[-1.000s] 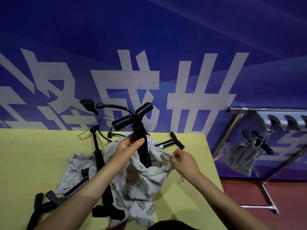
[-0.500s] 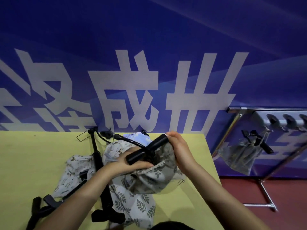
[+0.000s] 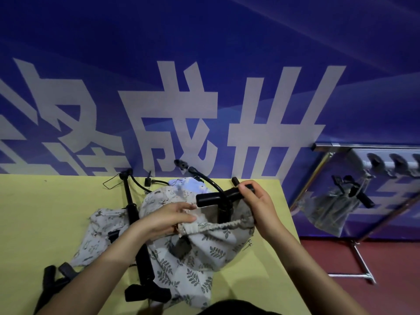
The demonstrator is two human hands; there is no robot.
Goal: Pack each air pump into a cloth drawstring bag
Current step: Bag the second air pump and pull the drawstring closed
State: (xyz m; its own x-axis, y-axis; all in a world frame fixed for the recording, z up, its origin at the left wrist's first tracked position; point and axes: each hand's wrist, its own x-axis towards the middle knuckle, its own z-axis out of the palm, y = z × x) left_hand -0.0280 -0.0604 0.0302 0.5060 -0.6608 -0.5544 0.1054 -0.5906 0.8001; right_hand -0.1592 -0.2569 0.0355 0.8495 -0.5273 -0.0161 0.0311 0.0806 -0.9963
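At the centre of the frame a black air pump (image 3: 223, 209) stands upright inside a leaf-print drawstring bag (image 3: 200, 253) of soft, rumpled cloth, pale grey with dark green sprigs. Only the pump's T-shaped handle and the top of its round barrel show above the bag's mouth, which is edged by a thick, twisted cream cord. A thin black rubber hose (image 3: 208, 181) arcs up from the handle toward the upper centre.

The right hand (image 3: 261, 206) has its grip clenched round the right end of the smooth, matte handle bar, thumb on top. The left hand (image 3: 169, 215) pinches the gathered left rim of the bag between thumb and fingers, its grip holding the cloth just left of the barrel.

The bag rests on a flat yellow desk (image 3: 45, 212). To its left, in the lower left of the frame, a second black pump (image 3: 136, 226) lies lengthwise, its slim tube crossing another cloth bag (image 3: 100, 235) of pale printed fabric, crumpled flat. A further dark T-shaped handle (image 3: 53, 278) lies at the lower left edge.

Behind the desk hangs a glossy blue banner (image 3: 204, 64) with large blocky white characters. At the right of the frame a chrome metal rack (image 3: 361, 258) stands on a red floor, and a packed cloth bag (image 3: 329, 211) with a black handle poking out hangs from it.
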